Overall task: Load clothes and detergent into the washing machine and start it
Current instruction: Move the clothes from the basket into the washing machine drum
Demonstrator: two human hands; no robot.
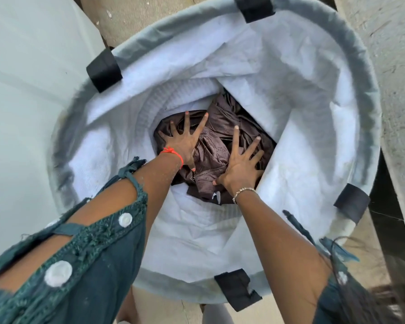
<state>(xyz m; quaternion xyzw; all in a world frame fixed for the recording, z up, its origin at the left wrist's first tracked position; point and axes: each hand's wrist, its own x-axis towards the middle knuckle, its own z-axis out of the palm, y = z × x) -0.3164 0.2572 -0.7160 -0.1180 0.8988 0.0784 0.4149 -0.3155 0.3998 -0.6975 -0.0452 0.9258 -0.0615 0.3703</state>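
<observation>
1. Both arms reach deep into a round white laundry hamper [290, 90] that fills the centre of the frame, its grey rim carrying black strap loops [104, 70].
2. Left hand [185, 141], with a red thread [173, 153] at the wrist, is spread flat, fingers open, pressing on the brown clothes [216, 146] at the bottom.
3. Right hand [242, 163], a bracelet [243, 191] on the wrist, is splayed on the same pile, holding nothing.
4. A pale surface at upper left [33, 90] may be the washing machine; hard to tell.
5. Dark green sleeves [91, 253] fill the lower left.
</observation>
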